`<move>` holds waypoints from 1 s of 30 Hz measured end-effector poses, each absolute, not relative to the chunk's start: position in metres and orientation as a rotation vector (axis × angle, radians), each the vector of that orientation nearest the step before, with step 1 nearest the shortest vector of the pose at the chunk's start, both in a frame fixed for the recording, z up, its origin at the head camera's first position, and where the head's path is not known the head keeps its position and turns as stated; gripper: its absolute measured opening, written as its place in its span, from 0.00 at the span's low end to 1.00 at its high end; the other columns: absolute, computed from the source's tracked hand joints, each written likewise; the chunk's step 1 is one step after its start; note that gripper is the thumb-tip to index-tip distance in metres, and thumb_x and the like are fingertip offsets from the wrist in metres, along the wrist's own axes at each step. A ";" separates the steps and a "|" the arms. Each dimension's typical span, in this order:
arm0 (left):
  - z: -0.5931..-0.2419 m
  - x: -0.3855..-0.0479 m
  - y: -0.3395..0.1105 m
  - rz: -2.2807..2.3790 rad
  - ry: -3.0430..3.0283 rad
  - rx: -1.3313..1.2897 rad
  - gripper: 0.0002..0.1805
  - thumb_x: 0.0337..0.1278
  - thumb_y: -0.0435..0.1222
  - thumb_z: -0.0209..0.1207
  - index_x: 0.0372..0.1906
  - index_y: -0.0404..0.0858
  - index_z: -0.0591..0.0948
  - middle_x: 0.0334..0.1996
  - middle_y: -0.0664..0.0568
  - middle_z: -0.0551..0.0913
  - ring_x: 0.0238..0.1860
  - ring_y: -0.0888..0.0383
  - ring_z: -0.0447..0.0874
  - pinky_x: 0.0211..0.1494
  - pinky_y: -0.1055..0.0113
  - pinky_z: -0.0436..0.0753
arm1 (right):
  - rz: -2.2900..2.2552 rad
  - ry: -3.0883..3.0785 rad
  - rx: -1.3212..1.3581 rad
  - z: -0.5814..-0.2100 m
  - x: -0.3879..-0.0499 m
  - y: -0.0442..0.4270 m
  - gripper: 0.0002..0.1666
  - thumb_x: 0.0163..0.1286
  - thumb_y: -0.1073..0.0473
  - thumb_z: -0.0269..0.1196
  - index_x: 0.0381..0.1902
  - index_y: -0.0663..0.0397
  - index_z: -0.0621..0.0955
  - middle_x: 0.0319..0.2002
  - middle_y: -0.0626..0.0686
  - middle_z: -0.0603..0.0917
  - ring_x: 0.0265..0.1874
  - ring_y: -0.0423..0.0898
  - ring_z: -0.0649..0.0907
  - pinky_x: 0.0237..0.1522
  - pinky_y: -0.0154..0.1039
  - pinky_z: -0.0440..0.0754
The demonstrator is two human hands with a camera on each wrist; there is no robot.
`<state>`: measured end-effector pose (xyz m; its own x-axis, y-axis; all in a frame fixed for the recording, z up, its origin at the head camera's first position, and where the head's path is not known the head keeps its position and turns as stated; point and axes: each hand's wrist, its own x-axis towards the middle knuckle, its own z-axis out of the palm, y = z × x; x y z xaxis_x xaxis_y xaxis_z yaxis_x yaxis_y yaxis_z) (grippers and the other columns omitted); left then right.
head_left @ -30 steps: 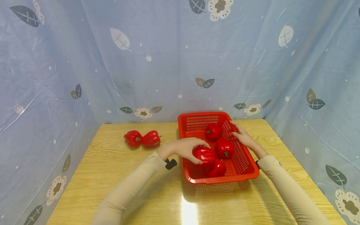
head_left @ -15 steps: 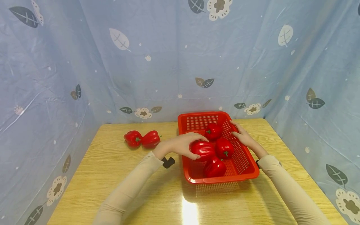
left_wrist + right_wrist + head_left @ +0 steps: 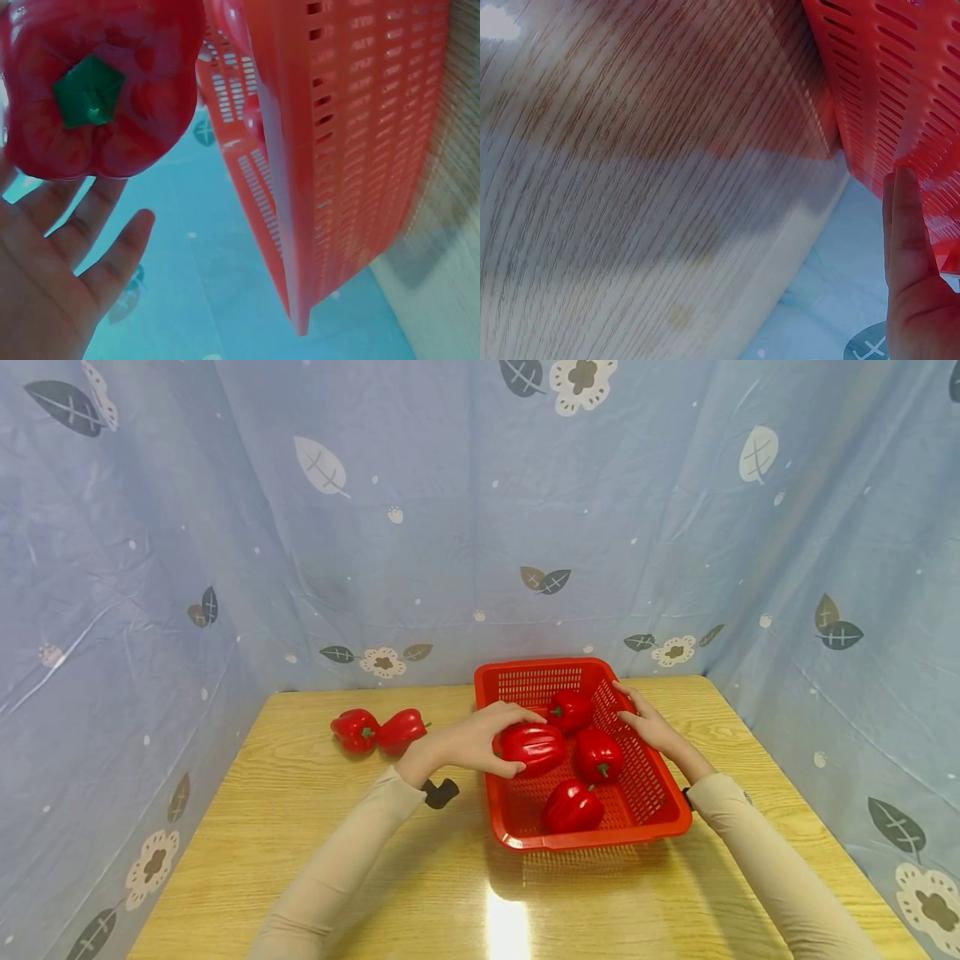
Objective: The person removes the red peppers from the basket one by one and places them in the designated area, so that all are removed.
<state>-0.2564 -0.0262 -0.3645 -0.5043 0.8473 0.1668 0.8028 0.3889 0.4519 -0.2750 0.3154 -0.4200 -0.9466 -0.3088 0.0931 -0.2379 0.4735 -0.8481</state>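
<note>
Leaf-print blue curtain (image 3: pixel 427 510), behind the basket; wood-grain table (image 3: pixel 270 827), beneath it. One perforated red plastic basket (image 3: pixel 592 841). One red bell pepper (image 3: pixel 534 749), green-stemmed, above the basket's left side, grasped in the left hand (image 3: pixel 471 739). Right hand (image 3: pixel 652 728) holding the basket's right rim, fingers along the outer wall. Three further peppers (image 3: pixel 573 807) inside the basket; two loose peppers (image 3: pixel 356 731) left of it. Likely hazards: glossy skin slipping from the left grip; a low carry knocking the basket's left rim.
</note>
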 end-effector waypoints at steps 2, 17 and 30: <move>-0.365 -0.257 -0.028 0.756 2.554 1.517 0.35 0.44 0.52 0.62 0.62 0.54 0.67 0.53 0.63 0.72 0.53 0.66 0.65 0.53 0.68 0.72 | -1.513 2.624 -0.482 -0.426 -0.279 0.319 0.33 0.70 0.72 0.44 0.70 0.68 0.47 0.69 0.72 0.45 0.62 0.70 0.59 0.58 0.64 0.60; -0.359 -0.260 -0.047 0.900 2.612 1.504 0.35 0.42 0.50 0.63 0.62 0.57 0.67 0.52 0.64 0.72 0.51 0.66 0.66 0.50 0.67 0.74 | -1.497 2.673 -0.490 -0.446 -0.289 0.328 0.33 0.72 0.66 0.43 0.72 0.59 0.47 0.70 0.67 0.46 0.61 0.66 0.63 0.57 0.58 0.64; -0.359 -0.266 -0.066 0.953 2.661 1.415 0.35 0.44 0.49 0.64 0.62 0.54 0.67 0.52 0.64 0.72 0.54 0.65 0.66 0.56 0.62 0.72 | -1.495 2.650 -0.462 -0.443 -0.290 0.329 0.34 0.73 0.66 0.43 0.73 0.56 0.46 0.70 0.68 0.48 0.57 0.65 0.68 0.52 0.48 0.73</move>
<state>-0.2663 -0.0659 -0.3591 -0.5990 0.7479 0.2862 0.7596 0.4175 0.4987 -0.2904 0.3294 -0.4433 -0.9530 -0.2891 0.0911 -0.2274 0.4834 -0.8453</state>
